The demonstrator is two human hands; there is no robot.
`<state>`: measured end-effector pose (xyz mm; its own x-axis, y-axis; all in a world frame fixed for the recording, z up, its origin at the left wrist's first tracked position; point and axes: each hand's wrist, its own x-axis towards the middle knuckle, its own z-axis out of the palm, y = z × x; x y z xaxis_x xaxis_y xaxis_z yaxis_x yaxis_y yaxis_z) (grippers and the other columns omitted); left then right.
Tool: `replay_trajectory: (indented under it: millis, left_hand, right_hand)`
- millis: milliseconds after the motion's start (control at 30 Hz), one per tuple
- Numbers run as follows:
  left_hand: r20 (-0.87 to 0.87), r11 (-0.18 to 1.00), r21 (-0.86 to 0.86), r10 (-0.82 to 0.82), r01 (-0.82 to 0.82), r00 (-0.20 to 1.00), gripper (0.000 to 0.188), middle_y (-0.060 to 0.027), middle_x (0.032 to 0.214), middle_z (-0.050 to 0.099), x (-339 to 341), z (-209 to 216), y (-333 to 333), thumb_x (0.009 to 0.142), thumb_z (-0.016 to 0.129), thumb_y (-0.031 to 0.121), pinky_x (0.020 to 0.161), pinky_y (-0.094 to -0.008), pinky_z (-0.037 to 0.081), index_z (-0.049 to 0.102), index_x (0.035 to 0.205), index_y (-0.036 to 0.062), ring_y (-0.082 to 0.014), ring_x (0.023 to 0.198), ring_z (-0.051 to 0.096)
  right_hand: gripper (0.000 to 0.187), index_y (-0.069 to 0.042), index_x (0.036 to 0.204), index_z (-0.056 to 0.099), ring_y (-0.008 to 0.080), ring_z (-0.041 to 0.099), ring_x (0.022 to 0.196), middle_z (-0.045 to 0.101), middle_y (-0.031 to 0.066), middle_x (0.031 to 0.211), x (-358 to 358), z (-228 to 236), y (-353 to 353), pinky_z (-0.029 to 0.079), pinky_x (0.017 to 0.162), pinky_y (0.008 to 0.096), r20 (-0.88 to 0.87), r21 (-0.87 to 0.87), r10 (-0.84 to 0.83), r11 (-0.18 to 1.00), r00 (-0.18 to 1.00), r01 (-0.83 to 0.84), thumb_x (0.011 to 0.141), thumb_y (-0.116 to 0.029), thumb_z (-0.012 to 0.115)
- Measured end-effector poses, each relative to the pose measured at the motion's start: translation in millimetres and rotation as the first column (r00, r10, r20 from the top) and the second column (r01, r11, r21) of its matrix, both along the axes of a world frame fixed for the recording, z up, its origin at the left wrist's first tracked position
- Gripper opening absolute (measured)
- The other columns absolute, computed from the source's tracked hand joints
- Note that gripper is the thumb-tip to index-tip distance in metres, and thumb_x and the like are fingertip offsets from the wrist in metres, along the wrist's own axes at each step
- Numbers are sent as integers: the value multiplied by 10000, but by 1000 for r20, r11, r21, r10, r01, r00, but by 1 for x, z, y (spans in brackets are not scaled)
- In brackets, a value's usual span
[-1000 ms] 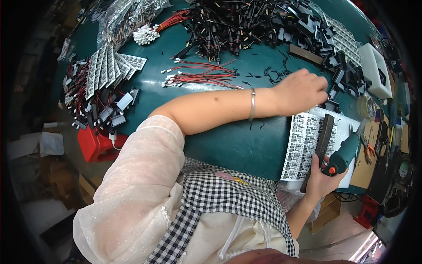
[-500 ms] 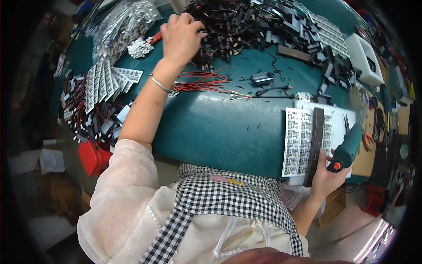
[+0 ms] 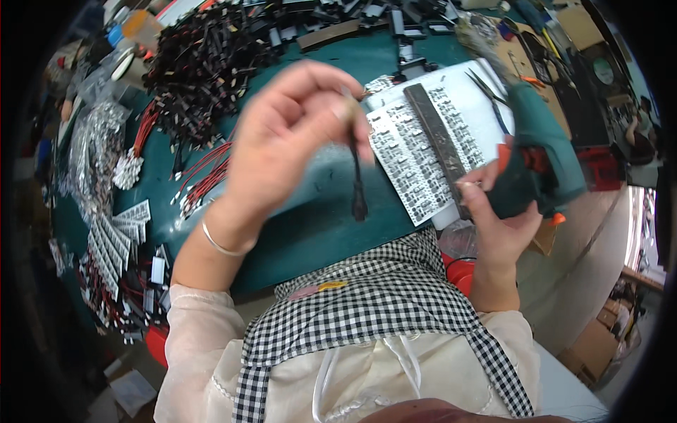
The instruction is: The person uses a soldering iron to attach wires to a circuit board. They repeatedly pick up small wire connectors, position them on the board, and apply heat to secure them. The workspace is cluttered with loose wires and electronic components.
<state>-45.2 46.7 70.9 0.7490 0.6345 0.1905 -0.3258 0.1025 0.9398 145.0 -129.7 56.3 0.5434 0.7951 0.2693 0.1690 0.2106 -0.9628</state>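
Note:
My left hand (image 3: 293, 141) is raised above the green table (image 3: 296, 233), its fingertips pinched on a thin black wire (image 3: 356, 180) that hangs down with a small dark plug at its end. To the right, my right hand (image 3: 497, 225) grips a green power screwdriver (image 3: 539, 158) with orange trim. Between the two hands lies a white sheet of small printed parts (image 3: 423, 155) with a long dark bar (image 3: 441, 144) laid across it. The wire dangles just left of that sheet.
A big heap of black wires (image 3: 204, 63) fills the table's far left. Red wires (image 3: 204, 176), silvery part strips (image 3: 95, 151) and white component strips (image 3: 116, 240) lie on the left. Black blocks (image 3: 367, 17) line the far edge. Pliers (image 3: 493, 88) rest beyond the sheet.
My left hand has come back from the black wire heap at the far left, now holding a black wire up near the sheet. My right hand still holds the screwdriver.

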Motion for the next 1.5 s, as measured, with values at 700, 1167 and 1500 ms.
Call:
replay_trajectory:
  millis: [700,1167,1500]
  left_hand:
    - [-147,905,-357,-301,233,942,130,-70,798,603,16,-36,-57,1002,500,103,455,-165,324,433,1080,23,-36,518,418]
    - [-145,907,-404,-195,122,970,237,-73,840,632,18,-45,-62,963,568,71,457,-159,348,457,1163,10,-43,551,475]
    - [-185,994,-103,-51,33,981,219,-74,892,665,21,-51,-66,932,603,23,639,-166,496,508,1124,-23,-72,746,625]
  right_hand:
    - [612,109,1325,411,144,632,761,644,191,965,-9,-21,16,513,600,227,-84,-101,234,965,968,-242,772,126,672]
    - [637,100,1321,417,157,610,821,617,142,957,-10,-24,14,519,672,263,-89,-179,200,960,976,-213,737,111,672]
    - [260,33,1001,604,117,623,778,658,56,869,-7,-26,21,529,704,252,-163,-46,194,978,967,-204,777,74,730]
